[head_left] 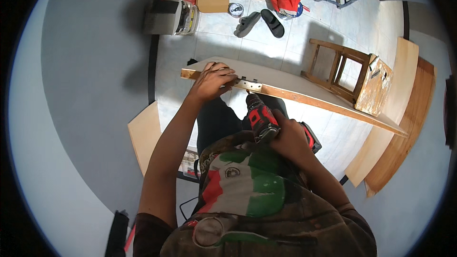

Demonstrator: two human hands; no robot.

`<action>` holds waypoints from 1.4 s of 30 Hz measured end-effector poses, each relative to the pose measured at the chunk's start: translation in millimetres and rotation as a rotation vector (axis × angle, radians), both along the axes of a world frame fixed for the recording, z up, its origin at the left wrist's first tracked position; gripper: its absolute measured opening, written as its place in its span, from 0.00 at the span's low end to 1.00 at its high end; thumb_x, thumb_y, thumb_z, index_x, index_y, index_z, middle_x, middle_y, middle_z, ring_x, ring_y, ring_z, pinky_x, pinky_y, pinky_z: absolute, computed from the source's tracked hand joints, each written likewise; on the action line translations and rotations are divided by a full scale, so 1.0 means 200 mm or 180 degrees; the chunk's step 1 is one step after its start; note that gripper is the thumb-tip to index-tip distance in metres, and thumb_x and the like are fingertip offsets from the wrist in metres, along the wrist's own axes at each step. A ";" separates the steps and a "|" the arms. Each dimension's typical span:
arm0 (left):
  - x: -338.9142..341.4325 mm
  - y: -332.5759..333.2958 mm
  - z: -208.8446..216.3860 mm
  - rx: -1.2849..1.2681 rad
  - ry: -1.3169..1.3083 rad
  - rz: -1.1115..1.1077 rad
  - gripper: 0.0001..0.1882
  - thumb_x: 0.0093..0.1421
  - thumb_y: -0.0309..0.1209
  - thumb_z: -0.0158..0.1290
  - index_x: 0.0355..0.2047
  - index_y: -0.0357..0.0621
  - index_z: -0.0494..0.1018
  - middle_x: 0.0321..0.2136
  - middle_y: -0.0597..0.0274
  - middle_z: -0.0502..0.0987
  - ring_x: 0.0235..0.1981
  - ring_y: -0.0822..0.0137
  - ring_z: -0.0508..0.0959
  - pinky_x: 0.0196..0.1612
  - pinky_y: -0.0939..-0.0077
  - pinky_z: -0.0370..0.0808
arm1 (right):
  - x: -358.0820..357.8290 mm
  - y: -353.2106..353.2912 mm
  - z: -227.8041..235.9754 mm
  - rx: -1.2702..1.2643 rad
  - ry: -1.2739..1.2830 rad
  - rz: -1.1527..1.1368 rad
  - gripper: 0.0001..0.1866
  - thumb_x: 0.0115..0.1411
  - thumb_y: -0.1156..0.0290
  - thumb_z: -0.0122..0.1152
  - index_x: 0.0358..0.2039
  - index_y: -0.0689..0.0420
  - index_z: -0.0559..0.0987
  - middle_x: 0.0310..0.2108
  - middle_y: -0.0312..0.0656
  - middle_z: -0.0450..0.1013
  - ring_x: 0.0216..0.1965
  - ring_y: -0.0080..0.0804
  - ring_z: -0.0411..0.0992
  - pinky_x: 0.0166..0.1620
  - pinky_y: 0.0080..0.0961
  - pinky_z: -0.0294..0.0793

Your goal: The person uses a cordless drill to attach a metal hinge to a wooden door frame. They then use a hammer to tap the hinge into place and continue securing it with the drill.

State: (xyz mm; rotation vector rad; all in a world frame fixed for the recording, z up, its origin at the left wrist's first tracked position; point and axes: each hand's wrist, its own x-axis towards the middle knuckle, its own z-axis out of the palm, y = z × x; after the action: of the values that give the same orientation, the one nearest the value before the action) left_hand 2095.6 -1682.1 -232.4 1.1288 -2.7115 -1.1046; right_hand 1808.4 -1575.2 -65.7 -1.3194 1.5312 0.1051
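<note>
While your left hand [215,81] lies over the left end of the long board [295,96], its fingers bent and close together across the edge, you're covering part of the metal hinge [250,84]; whether those fingers clamp or just press, I can't tell from up here. And they're the worry: should the drill's tip skate off the plate, skin is close by. The hinge sits along the board's narrow edge, dark holes showing, and any slack in your pressing could let it creep out of line. Just right of your knuckles, look, the red-and-black drill [261,119], nose pointed at the hinge's near side; touching or a sliver short, no telling. Apart from the left, your right hand [288,135] is wrapped firmly round its handle, and a tilted wrist there could send the tip in crooked. Further right, the wooden stool [375,88] is close by the board's far side; one knock against it, and the whole length could shift on you.
</note>
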 end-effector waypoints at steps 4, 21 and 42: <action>0.05 -0.07 -0.20 0.0405 0.0561 -0.0239 0.25 0.59 0.38 0.69 0.57 0.56 0.82 0.58 0.64 0.82 0.62 0.56 0.77 0.69 0.54 0.69 | 0.23 -0.01 -0.06 0.0218 0.0376 -0.0268 0.29 0.56 0.62 0.70 0.56 0.55 0.70 0.32 0.62 0.82 0.36 0.65 0.82 0.41 0.58 0.81; 0.02 -0.18 -0.19 0.0564 0.0795 -0.0697 0.28 0.62 0.38 0.68 0.61 0.48 0.78 0.55 0.52 0.82 0.56 0.49 0.81 0.58 0.57 0.79 | 1.42 0.30 -0.20 -0.0732 0.0881 -0.4593 0.36 0.59 0.80 0.68 0.64 0.63 0.60 0.37 0.55 0.81 0.37 0.41 0.85 0.42 0.32 0.81; -0.23 -0.43 -0.41 0.2457 0.0599 -0.2543 0.65 0.47 0.20 0.68 0.81 0.43 0.40 0.75 0.34 0.56 0.74 0.36 0.60 0.76 0.53 0.59 | 1.60 -0.28 -0.39 -0.0793 0.0895 -0.6325 0.20 0.53 0.79 0.74 0.47 0.61 0.78 0.31 0.47 0.81 0.32 0.35 0.82 0.42 0.30 0.81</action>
State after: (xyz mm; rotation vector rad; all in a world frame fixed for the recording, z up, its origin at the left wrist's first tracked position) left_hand 2049.7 -1769.1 -314.6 -0.1928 -2.6406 -2.3140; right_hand 2128.9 -1630.3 -144.0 0.5369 2.4460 -1.1833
